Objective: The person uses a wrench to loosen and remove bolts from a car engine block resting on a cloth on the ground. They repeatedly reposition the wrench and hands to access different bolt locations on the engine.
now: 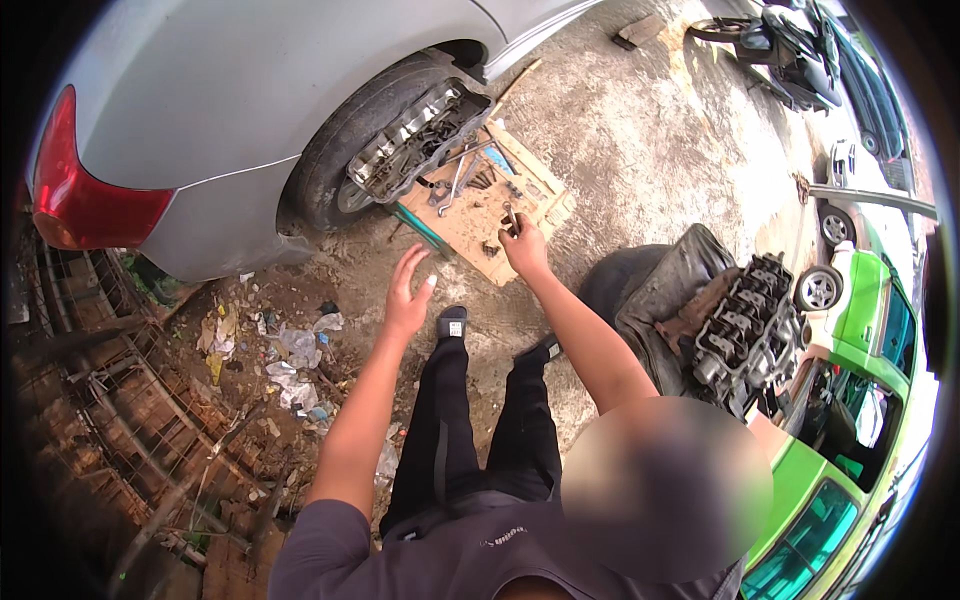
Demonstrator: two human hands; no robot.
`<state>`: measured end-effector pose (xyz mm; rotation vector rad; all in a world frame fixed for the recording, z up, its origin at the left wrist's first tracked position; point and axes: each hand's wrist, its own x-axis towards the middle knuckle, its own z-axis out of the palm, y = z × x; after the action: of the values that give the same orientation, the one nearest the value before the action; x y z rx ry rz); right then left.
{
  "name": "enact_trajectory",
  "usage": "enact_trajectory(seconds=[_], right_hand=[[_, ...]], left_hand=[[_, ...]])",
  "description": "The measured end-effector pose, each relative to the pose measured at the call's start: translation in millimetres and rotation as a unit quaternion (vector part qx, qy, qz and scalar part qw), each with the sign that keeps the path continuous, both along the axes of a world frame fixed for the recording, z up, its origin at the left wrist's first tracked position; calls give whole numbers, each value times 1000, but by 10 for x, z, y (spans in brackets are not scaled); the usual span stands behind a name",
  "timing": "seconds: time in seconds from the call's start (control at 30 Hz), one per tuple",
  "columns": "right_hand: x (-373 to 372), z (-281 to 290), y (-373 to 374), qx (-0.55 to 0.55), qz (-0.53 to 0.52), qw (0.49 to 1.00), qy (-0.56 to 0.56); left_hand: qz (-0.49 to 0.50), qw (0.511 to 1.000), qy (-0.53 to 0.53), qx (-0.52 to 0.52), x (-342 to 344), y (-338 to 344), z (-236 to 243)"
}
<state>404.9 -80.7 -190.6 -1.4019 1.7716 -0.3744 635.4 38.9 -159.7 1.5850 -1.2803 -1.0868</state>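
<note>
Item: silver car (200,130), rear corner, red tail light (100,185); its wheel (318,170) is partly hidden by a long metal pan (367,172) heaped with loose parts. The pan overlaps the far left corner of the bench, between it and my view of the tyre.
Item: spanner (449,196), dark bolts (482,178) and a blue scrap (497,158), scattered beside the pan.
Item: small metal piece (510,214), above the bench's near right part, grasped in the fingers of the right hand (527,250), which partly cover it; exact kind unclear.
Item: left hand (407,292), fingers released and spread, near the bench's teal edge (420,226).
Item: engine head (745,335), to the right, by a grey sheet (672,285) and a black tyre (603,283).
Surface: low bench (470,232), brown sheet top, stained.
Setting: rough concrete ground (600,140); litter (292,385) and rusty framework (130,400) left; motorcycle (775,50) and green vehicle (815,480) right.
</note>
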Motion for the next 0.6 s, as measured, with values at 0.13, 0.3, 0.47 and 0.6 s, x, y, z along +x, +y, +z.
enact_trajectory(seconds=[0.13,0.3,0.47,0.6], right_hand=[[443,-439,-400,21,87,992,90],[681,-877,-505,15,38,986,162],[560,-1028,-366,-18,-16,994,105],[212,-864,-115,14,-85,996,-26]], left_hand=[[17,998,-31,42,185,278,-231],[44,992,-50,103,422,627,-392],[51,992,-47,102,567,723,-460],[51,995,-31,82,517,519,-377]])
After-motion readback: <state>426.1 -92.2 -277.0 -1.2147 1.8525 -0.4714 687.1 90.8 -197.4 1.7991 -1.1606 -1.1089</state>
